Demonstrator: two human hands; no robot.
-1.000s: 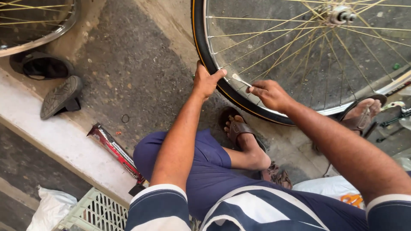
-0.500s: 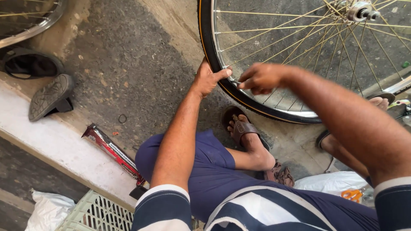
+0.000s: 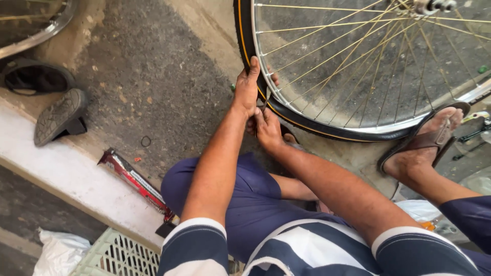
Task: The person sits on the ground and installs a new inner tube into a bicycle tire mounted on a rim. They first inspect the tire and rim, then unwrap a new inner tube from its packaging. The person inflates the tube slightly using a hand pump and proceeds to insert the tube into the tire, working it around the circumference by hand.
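Note:
A bicycle wheel with a black tyre [image 3: 307, 125], an orange stripe, a silver rim [image 3: 368, 128] and gold spokes stands in front of me. My left hand [image 3: 248, 87] wraps over the tyre's left edge, thumb on the outside, fingertips on the rim side. Just below it, my right hand [image 3: 267, 129] presses its closed fingers onto the same stretch of tyre. Whether a tool sits in those fingers is hidden. I sit low in blue shorts, and my sandalled foot [image 3: 427, 138] braces against the bottom of the wheel.
A concrete kerb [image 3: 56, 168] runs along the left, with a long red box [image 3: 134, 179] lying on it. Two dark shoes [image 3: 59, 116] and another wheel [image 3: 36, 30] lie at top left. A pale plastic crate [image 3: 115, 255] and a white bag [image 3: 59, 253] are bottom left.
My right hand has dropped from the rim's inner side to the tyre just under my left hand. The left hand slid further over the tyre. A foot now presses the wheel.

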